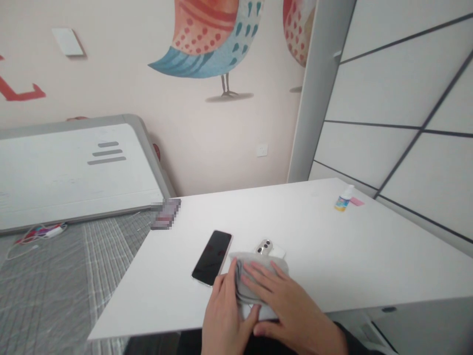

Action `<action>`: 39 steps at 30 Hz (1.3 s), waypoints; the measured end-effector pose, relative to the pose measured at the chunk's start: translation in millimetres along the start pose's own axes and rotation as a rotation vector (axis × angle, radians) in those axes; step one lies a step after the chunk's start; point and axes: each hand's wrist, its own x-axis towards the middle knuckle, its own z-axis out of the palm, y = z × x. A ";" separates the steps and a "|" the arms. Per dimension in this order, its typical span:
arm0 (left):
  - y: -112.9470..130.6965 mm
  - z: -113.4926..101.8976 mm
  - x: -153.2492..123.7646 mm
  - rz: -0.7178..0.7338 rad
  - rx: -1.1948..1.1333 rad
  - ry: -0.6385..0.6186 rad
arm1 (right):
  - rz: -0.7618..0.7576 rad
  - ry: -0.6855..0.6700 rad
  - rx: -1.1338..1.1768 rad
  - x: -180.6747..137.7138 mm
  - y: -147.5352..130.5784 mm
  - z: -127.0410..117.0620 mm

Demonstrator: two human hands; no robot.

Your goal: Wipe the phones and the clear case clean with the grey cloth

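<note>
Cloth [254, 276] of soft grey fabric, folded in several layers, lies near the front edge of the white desk [332, 256] and covers most of a white phone [276, 253]. Only the far end of this phone shows, with its round shiny camera lenses. The right hand [291, 310] lies flat on the cloth, fingers stretched out and a little spread, grasping nothing. The left hand [225, 315] is curled around the left side of the cloth and holds its folds between thumb and fingers. Just beside the cloth, on the left, a second phone [212, 257] lies flat with its glossy black screen up. Near the far right edge of the desk stands a small plastic bottle [343, 198], with a pink paper [356, 201] just beside it.
</note>
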 end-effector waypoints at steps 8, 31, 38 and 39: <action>-9.3 8.8 1.0 0.100 0.010 0.132 | -0.027 -0.020 0.021 4.0 5.4 0.8; -6.6 10.1 3.1 -0.032 -0.081 0.038 | -0.105 0.006 -0.089 3.4 12.8 3.2; -11.8 12.4 2.7 -0.006 -0.087 0.042 | 0.056 0.069 -0.207 1.1 25.7 11.3; -13.0 13.0 2.3 0.001 -0.086 0.035 | -0.054 0.050 -0.205 -2.9 29.3 13.6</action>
